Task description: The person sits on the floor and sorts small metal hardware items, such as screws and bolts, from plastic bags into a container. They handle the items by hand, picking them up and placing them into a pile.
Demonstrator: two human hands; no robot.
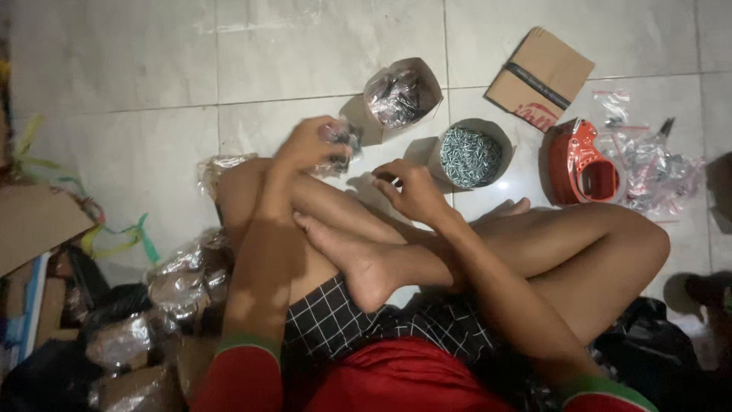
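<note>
Head view: my left hand (309, 145) is gripping a small clear bag (343, 141) of dark parts — I judge packing is under way. My right hand (412, 189) is hovering, loosely curled and empty, near the tub of screws (470, 156) — next calls for a pinch.

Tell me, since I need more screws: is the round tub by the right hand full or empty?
Full. The tub stands upright and open on the floor, screws heaped to its rim, just beyond the right hand.

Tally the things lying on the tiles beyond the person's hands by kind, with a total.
Open bags of small metal parts: 2
Cardboard box: 1
Orange tape dispenser: 1
Total: 4
</note>
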